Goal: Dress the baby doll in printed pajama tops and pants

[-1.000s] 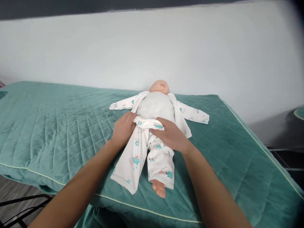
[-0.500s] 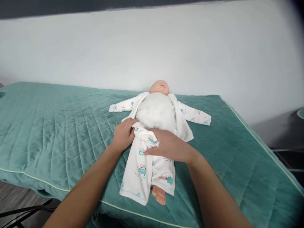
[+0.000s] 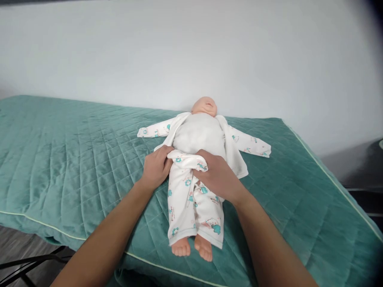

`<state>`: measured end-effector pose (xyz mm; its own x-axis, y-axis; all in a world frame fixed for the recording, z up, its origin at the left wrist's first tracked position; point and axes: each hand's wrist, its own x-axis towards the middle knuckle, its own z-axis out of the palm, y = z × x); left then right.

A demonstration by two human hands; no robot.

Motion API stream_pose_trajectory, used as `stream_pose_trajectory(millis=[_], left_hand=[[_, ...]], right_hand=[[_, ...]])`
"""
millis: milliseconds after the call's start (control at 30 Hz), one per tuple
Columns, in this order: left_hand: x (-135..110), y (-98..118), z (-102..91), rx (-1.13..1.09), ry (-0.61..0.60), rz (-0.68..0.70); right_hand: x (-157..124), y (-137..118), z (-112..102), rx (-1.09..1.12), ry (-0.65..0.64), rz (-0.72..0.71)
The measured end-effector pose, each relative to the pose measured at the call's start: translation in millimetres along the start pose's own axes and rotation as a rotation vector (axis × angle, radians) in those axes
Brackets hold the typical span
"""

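While both bare hands work at the doll's waist, the left hand (image 3: pixel 156 167) has its grip closed on one side of the waistband, fingers and thumb pinching the cloth. The right hand (image 3: pixel 220 175) grips the other end of the band's bunched front, the fold caught between thumb and fingers. The garment: white cotton baby trousers (image 3: pixel 181 199) with a teal and pink cartoon print, on both legs of the doll, top edge lying across the lower belly. Waistband is crumpled, rolled over at the front; hems sit at the ankles.

The doll, a pale baby figure with a soft whitish cloth torso (image 3: pixel 199 133), lies face up on a green quilted velvety cover (image 3: pixel 89 159). Its pinkish plastic head (image 3: pixel 205 106) is at the far end, near the plain white wall (image 3: pixel 179 52). Two tan plastic feet (image 3: pixel 204 248) stick out below the hems, toes toward the viewer, near the cover's pale piped edge.

A white long-sleeved baby jacket (image 3: pixel 236 155), same sort of print on the sleeves, hangs open around the torso; sleeves spread out to both sides, flaps beside the belly. Lower left: thin black metal bars (image 3: pixel 36 261) over a grey wood-look floor (image 3: pixel 12 243). What supports the cover is hidden.
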<state>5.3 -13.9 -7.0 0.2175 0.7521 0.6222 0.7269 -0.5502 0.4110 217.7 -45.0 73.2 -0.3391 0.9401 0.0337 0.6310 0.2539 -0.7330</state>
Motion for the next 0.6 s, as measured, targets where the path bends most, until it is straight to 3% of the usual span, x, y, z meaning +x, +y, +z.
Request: stream_pose_trajectory(millis=[167, 267, 367, 433, 500, 600], left_hand=[[-0.3, -3.4, 4.4, 0.012, 0.068, -0.020], [0.8, -2.6, 4.0, -0.030, 0.086, -0.016], [3.1, -0.1, -0.7, -0.119, 0.029, -0.022], [4.9, 1.4, -5.3, -0.234, -0.021, -0.056], [6.9, 1.7, -8.7, -0.387, -0.018, -0.119], [11.1, -2.8, -7.1, -0.523, 0.124, -0.345]], right_hand=[[-1.7, -4.0, -2.4, 0.019, -0.082, -0.018], [-5.4, 2.4, -10.0, 0.218, -0.154, -0.068], [-8.7, 16.6, -19.8, 0.466, -0.167, -0.125], [-8.6, 25.9, -24.4, 0.585, -0.066, -0.123], [-5.8, 32.6, -26.3, 0.648, 0.130, -0.122], [2.8, 41.3, -25.4, 0.631, 0.519, -0.118]])
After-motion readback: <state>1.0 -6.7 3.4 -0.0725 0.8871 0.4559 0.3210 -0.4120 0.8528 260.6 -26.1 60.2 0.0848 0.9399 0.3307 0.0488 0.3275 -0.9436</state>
